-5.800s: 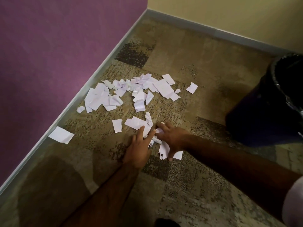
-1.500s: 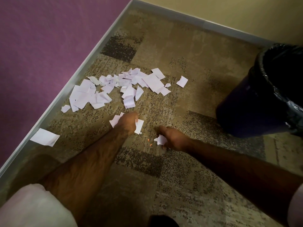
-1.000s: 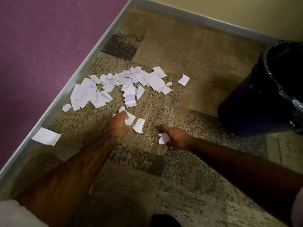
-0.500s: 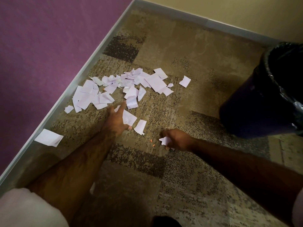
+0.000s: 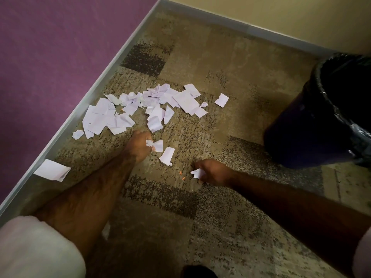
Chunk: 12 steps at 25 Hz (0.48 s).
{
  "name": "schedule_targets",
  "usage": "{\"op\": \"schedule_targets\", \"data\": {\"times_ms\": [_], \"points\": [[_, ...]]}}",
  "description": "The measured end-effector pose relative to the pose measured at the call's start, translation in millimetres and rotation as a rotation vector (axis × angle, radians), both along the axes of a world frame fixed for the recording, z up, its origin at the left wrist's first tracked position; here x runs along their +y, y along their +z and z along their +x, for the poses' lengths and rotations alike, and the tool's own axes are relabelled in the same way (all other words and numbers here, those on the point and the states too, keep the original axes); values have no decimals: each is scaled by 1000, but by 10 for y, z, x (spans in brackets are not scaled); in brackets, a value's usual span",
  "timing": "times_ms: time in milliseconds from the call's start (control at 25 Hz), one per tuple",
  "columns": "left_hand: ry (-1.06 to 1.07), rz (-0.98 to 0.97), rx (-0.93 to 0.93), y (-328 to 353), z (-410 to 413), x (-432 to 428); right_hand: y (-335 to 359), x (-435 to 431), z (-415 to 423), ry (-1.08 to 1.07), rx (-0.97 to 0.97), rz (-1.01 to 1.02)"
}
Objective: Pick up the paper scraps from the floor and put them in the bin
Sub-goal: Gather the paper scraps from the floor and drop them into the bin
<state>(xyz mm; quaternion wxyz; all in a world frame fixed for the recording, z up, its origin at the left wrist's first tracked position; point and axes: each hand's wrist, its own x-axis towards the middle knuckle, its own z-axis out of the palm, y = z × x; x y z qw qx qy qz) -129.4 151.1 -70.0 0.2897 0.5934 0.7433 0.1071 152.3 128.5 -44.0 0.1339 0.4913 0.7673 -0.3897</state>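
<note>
Paper scraps (image 5: pixel 140 109) lie heaped at centre left of the frame on the carpet (image 5: pixel 230 77), with one loose piece (image 5: pixel 167 156) just below the heap and a larger sheet (image 5: pixel 52 170) by the skirting (image 5: pixel 60 135) at far left. They look light, thin and floppy, likely to cling flat to the pile, so bunching several from above should beat lifting edges. Left hand (image 5: pixel 138 147), arm stretched out, curls its fingers round a crumpled scrap (image 5: pixel 157 145); right hand (image 5: pixel 212 172), knuckles up at centre, clutches a small wad (image 5: pixel 197 173). Bin (image 5: pixel 313 137) stands at right
</note>
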Motion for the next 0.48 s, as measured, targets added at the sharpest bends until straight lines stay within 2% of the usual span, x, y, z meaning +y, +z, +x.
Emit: {"op": "schedule_targets", "data": {"times_ms": [80,160,240,320,400,480], "points": [[13,-30,-4,15,0,-8,55,17,40,-16,42,-33],[13,-114,-88,191,117,9,251,70,118,-60,90,-60],[-67,-180,-214,557,403,95,615,156,227,-229,177,-54],[-176,-83,-293,1060,820,266,1132,308,391,-390,262,49],[-274,94,-383,1658,1329,471,1806,463,649,-492,348,240],[-348,175,-627,2280,1938,637,2534,512,1029,-645,363,451]]}}
